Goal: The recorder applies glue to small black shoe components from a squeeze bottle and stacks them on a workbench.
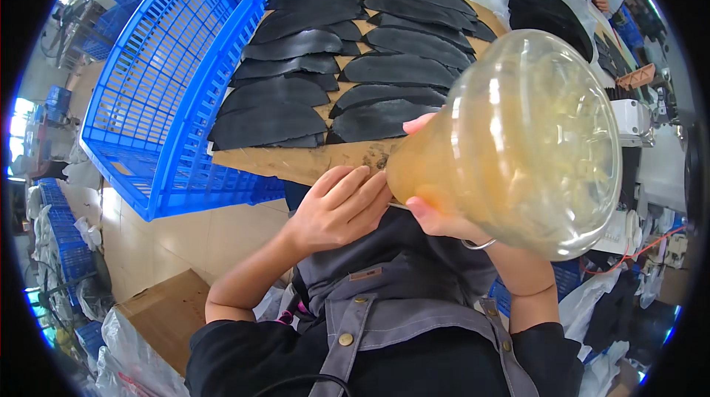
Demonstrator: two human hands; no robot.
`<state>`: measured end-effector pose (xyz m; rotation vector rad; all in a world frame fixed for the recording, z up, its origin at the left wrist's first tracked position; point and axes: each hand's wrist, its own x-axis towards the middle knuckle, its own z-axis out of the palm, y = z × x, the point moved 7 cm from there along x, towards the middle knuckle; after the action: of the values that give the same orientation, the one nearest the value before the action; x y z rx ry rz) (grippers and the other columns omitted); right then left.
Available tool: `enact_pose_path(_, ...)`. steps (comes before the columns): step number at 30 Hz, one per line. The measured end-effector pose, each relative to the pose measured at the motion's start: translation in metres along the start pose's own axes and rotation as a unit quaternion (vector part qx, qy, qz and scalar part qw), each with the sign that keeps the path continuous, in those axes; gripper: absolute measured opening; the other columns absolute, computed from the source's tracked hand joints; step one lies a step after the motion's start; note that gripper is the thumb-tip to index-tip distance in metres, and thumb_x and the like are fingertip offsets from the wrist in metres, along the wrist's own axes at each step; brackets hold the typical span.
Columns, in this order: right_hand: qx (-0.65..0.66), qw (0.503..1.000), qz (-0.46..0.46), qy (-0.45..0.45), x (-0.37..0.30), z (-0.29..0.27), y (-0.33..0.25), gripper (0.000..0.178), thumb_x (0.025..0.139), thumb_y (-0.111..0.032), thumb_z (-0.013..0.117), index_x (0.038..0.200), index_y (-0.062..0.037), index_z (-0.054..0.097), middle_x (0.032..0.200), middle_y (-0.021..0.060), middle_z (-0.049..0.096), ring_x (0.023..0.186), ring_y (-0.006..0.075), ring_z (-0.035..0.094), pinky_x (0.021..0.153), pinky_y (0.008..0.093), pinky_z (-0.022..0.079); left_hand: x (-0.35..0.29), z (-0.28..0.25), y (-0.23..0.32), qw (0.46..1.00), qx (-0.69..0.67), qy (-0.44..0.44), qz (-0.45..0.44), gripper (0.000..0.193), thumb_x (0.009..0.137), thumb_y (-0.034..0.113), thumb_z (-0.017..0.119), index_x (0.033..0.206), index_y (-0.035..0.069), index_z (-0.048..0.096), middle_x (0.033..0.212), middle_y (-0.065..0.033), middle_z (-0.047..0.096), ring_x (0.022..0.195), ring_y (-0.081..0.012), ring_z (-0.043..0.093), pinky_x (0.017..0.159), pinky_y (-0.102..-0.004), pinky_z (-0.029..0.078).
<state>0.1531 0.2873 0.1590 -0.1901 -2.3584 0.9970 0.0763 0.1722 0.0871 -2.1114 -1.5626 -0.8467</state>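
Note:
My right hand [436, 219] grips the narrow part of a large clear, bulbous bottle [518, 138] with a yellowish, amber lower part. The bottle is tilted, its wide round end up towards the right and its narrow end down by my left hand. My left hand [340, 208] is closed, fingers curled together at the cardboard's near edge, close to the narrow end; whatever its fingertips hold is hidden. Beyond both hands, black crescent-shaped pieces [403, 116] lie overlapping in two columns on a brown cardboard sheet [296, 160]. The bottle covers part of the right side.
A tall blue plastic basket [166, 94] stands at the left, against the cardboard. A plastic bag with black material [547, 20] lies at the far right, near a white machine [631, 120]. A cardboard box [174, 316] and plastic bags are on the floor, lower left.

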Motion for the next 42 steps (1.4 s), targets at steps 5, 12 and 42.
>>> enact_pose_path(5,-0.083,0.994,0.075,-0.018,-0.004,0.000,0.004,0.055,0.073,-0.018,0.069,0.119,0.0001,0.045,0.113,0.0134,0.053,0.101,0.0211,0.052,0.090,0.0327,0.042,0.004,-0.008,-0.001,1.000,0.013,0.010,0.011,0.025,0.071,0.012,0.062,0.095,0.008,0.066,0.109,-0.0049,0.059,0.099,-0.0201,0.053,0.083,-0.0327,0.046)
enact_pose_path(12,-0.057,0.975,0.114,0.180,-0.051,-0.052,0.041,0.051,0.072,-0.009,0.065,0.118,0.0017,0.047,0.112,0.0143,0.055,0.101,0.0201,0.053,0.088,0.0322,0.044,0.001,-0.002,-0.001,1.000,0.011,0.012,-0.008,0.030,0.067,0.014,0.067,0.097,0.009,0.065,0.108,-0.0026,0.060,0.097,-0.0197,0.053,0.082,-0.0334,0.045)
enact_pose_path(42,-0.113,0.915,0.100,0.374,-0.127,-0.136,0.053,0.058,0.076,-0.016,0.061,0.128,0.0013,0.040,0.121,0.0180,0.051,0.109,0.0265,0.052,0.093,0.0389,0.045,0.024,-0.007,-0.003,0.997,-0.048,-0.001,-0.067,0.032,0.060,0.017,0.074,0.090,0.009,0.064,0.099,-0.0031,0.060,0.088,-0.0217,0.055,0.077,-0.0355,0.042)
